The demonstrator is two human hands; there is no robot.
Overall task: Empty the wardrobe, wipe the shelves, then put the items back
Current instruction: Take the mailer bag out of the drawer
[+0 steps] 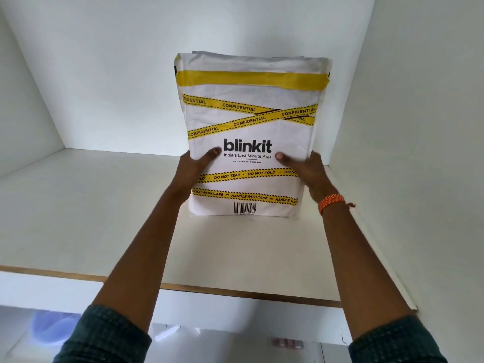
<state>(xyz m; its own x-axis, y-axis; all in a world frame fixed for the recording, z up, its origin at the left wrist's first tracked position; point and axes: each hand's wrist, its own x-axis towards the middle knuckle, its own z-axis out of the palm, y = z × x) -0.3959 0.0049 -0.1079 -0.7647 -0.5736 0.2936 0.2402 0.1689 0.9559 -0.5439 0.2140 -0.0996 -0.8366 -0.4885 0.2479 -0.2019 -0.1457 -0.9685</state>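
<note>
A white paper bag (248, 132) printed with yellow tape stripes and the word "blinkit" stands upright on the white top shelf (104, 205) of the wardrobe, toward the right wall. My left hand (195, 169) grips its left side with the thumb across the front. On the other side my right hand (305, 171) grips the bag the same way; an orange thread band circles that wrist. The bag's bottom edge touches the shelf. Its back and my fingers behind it are hidden.
The shelf's front edge (235, 289) runs across below my forearms, with a wood-coloured strip. White side walls close in left and right; the right wall (392, 127) is close to the bag. Below the shelf, blurred items show in a lower compartment (57, 328).
</note>
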